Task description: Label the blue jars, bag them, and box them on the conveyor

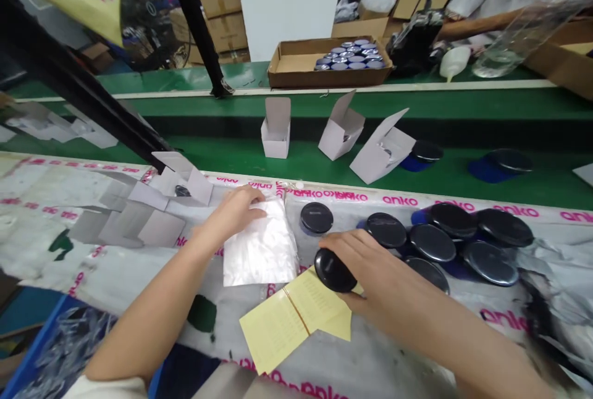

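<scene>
My right hand (364, 260) is closed around a round jar with a glossy black lid (334, 270), held tilted above yellow printed slips (296, 319). My left hand (238, 209) rests at the upper left corner of a stack of shiny white plastic bags (264, 247), thumb and fingers apart. Between the hands, just beyond them, another black-lidded jar (317, 218) stands on the table. Several blue jars with black lids (433, 241) are grouped to the right, partly behind my right forearm. A rubber band (297, 310) crosses the slips.
Open white boxes (130, 217) stand at the left. More open boxes (277, 130) and two blue jars (500, 165) sit on the green conveyor (222, 139). Behind is a cardboard tray (296, 71) of round lidded items. A black post (194, 22) rises left; a co-worker's arm (482, 25) shows far right.
</scene>
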A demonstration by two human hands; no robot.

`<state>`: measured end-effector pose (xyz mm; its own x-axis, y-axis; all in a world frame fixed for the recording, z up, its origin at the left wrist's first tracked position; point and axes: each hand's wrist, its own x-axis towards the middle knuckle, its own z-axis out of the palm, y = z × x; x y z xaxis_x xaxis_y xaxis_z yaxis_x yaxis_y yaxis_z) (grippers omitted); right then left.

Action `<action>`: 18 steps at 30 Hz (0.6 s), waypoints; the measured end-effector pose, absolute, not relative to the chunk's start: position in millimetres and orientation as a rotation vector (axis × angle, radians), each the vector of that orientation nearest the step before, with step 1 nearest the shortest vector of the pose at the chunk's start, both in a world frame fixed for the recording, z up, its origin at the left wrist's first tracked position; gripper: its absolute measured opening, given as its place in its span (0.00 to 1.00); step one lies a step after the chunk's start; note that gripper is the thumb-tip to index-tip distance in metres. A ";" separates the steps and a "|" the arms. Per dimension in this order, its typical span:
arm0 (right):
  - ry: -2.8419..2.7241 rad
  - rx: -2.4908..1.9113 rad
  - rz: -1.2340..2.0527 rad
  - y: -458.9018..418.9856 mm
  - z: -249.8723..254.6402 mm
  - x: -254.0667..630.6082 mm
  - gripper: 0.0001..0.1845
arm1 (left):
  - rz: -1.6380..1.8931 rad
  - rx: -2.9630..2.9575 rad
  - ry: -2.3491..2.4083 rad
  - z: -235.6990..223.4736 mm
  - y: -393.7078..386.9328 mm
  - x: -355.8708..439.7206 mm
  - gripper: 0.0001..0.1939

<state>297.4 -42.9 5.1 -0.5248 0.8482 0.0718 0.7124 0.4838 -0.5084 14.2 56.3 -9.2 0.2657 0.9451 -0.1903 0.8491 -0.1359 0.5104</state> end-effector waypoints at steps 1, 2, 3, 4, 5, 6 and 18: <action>-2.466 -1.323 0.579 -45.0 -0.2 297.0 0.27 | 0.260 1.996 1.623 -10.7 57.7 13.9 0.06; -2.513 -1.324 0.568 -46.9 -4.0 297.0 0.28 | 0.292 1.983 1.622 -11.1 59.8 14.1 0.03; -2.550 -1.322 0.569 -48.5 -5.5 297.3 0.29 | 0.320 1.974 1.617 -10.6 61.9 14.3 0.02; -2.556 -1.333 0.559 -49.5 -4.4 297.5 0.30 | 0.343 1.967 1.612 -9.4 63.5 14.1 0.02; -2.544 -1.346 0.555 -49.5 -0.9 296.9 0.30 | 0.367 1.964 1.600 -7.9 64.3 13.5 0.04; -2.511 -1.358 0.555 -48.2 4.6 295.0 0.29 | 0.398 1.963 1.581 -6.4 64.2 12.6 0.05; -1.868 -1.247 1.045 53.4 38.3 206.2 0.22 | 1.290 1.610 1.229 14.7 41.8 20.8 0.12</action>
